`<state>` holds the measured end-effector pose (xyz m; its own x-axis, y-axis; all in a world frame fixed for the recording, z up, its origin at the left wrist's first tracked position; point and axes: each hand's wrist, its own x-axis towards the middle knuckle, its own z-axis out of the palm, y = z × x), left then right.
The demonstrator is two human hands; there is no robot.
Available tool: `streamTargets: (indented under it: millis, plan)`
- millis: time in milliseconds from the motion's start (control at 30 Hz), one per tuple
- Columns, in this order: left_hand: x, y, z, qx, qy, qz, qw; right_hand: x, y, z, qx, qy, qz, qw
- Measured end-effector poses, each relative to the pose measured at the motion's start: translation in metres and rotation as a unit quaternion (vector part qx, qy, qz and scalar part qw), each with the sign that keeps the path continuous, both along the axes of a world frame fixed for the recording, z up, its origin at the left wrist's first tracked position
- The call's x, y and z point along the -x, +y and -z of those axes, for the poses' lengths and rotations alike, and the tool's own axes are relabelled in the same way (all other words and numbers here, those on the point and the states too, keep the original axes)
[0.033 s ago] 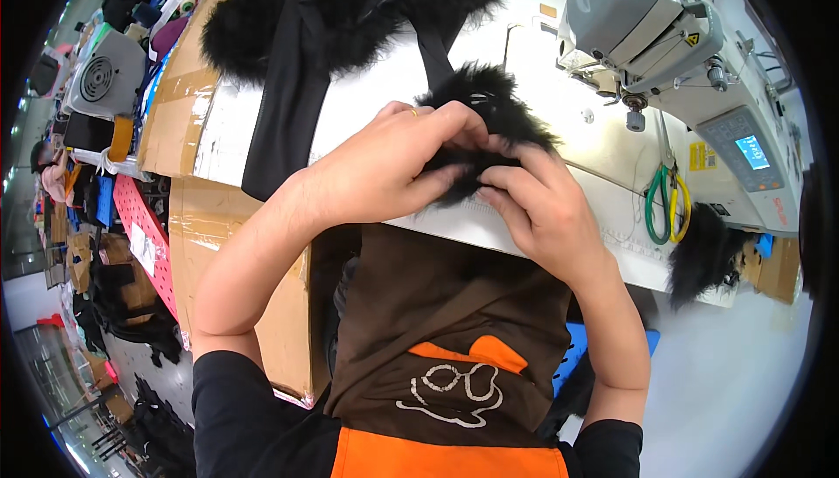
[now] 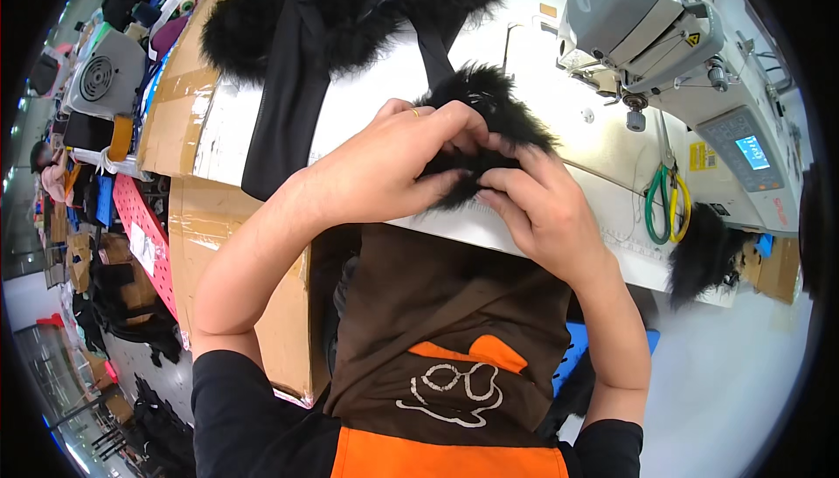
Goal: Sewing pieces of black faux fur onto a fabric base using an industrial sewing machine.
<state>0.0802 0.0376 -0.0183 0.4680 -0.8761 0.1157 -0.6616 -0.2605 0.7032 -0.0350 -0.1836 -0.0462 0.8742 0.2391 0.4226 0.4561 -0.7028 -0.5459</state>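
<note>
A piece of black fluffy fur trim (image 2: 474,98) lies at the near edge of the white table (image 2: 223,142). My left hand (image 2: 402,163) grips it from the left, fingers curled into the pile and a ring on one finger. On its right, my right hand (image 2: 542,198) pinches the same fur with curled fingers. Behind both hands, black fabric with long strips (image 2: 284,128) and more fur (image 2: 240,28) is spread across the table.
A grey sewing machine (image 2: 638,6) with a small screen stands at the right, scissors (image 2: 664,198) with green and yellow handles beside it. More fur (image 2: 703,255) hangs at the right edge. Cardboard (image 2: 236,259) and a pink perforated board (image 2: 144,242) are at the left.
</note>
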Motion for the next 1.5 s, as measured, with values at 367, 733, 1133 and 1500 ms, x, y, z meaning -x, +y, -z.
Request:
streamTargets:
  millis: [367, 733, 1133, 1500]
  plan:
    - [-0.017, 0.006, -0.009, 0.03, 0.009, -0.045, 0.998, -0.002, 0.0, -0.019, -0.022, -0.045, -0.005, 0.999]
    - [-0.046, 0.007, -0.041, 0.029, 0.275, -0.029, 0.961, -0.009, 0.008, -0.036, 0.032, -0.1, -0.044, 0.994]
    - [-0.045, 0.003, -0.044, 0.042, 0.319, -0.037, 0.946, -0.005, 0.019, -0.046, -0.072, 0.031, -0.043, 0.996]
    - [-0.042, 0.004, -0.036, 0.035, 0.302, -0.002, 0.953, -0.008, 0.018, -0.051, -0.057, 0.053, 0.025, 0.997]
